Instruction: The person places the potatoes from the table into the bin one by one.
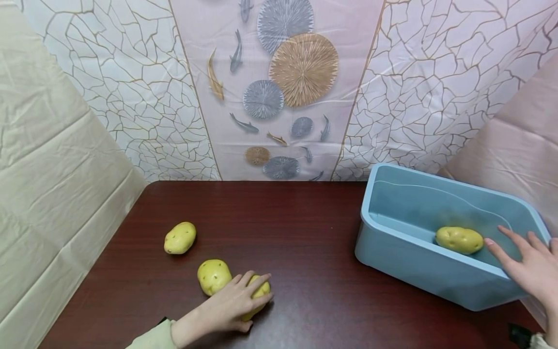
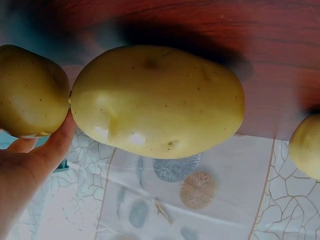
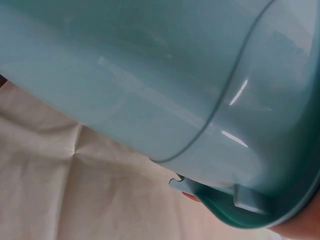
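My left hand [image 1: 230, 301] reaches over a yellow potato [image 1: 260, 290], its fingers curled across the top and the thumb on the near side. Right beside it lies a second potato [image 1: 213, 277], which looks large in the left wrist view [image 2: 157, 102]. The gripped potato [image 2: 31, 92] appears there at the left with fingers against it. At the right, my right hand [image 1: 534, 266] is spread over the near right rim of a light blue bin [image 1: 418, 271], fingers extended and holding nothing. Inside the bin lies one potato [image 1: 459, 240], close to the right fingertips.
Another potato [image 1: 180, 238] lies farther back on the left of the dark red-brown table [image 1: 301, 232]. Patterned cloth [image 1: 279, 131] hangs behind the table, with pale cloth [image 1: 52, 184] along the left side. The bin stands at the table's right edge.
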Tool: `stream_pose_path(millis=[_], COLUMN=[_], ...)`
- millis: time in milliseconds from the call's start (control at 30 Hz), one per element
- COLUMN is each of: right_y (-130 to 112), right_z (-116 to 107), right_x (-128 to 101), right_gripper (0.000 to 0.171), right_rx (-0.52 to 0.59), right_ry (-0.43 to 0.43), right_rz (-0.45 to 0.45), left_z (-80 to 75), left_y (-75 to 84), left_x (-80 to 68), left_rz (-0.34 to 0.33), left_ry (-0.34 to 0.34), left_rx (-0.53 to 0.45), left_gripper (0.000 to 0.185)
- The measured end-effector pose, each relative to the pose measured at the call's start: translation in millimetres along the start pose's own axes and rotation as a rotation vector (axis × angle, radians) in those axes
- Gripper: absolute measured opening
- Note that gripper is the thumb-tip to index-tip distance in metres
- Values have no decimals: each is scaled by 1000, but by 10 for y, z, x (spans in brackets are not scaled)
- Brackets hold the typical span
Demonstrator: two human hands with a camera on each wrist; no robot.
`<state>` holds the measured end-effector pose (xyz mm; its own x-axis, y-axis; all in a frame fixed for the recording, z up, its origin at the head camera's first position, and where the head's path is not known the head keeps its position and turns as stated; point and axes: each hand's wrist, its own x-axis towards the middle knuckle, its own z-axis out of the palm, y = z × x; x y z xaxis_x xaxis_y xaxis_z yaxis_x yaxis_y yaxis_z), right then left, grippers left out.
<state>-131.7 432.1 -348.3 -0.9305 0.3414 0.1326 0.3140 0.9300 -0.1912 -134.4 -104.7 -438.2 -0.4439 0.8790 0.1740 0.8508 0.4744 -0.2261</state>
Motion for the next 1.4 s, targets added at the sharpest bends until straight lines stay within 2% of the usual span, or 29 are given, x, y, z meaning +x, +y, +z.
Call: stream_pose_path(millis=[667,967,1400], right_y=[-22,-5,-1], right_z=[-16,10,23], right_x=[-6,2,6], right_gripper=[86,86,86], right_rx=[13,22,20], right_ry=[-18,-5,13], right_rz=[16,14,6], left_z=[-71,-148,-262], left_y=[8,1,0], left_x=[75,123,236], left_rz=[31,49,82], left_ry=[66,3,21], left_rx=[61,92,137], left_gripper=[64,65,64])
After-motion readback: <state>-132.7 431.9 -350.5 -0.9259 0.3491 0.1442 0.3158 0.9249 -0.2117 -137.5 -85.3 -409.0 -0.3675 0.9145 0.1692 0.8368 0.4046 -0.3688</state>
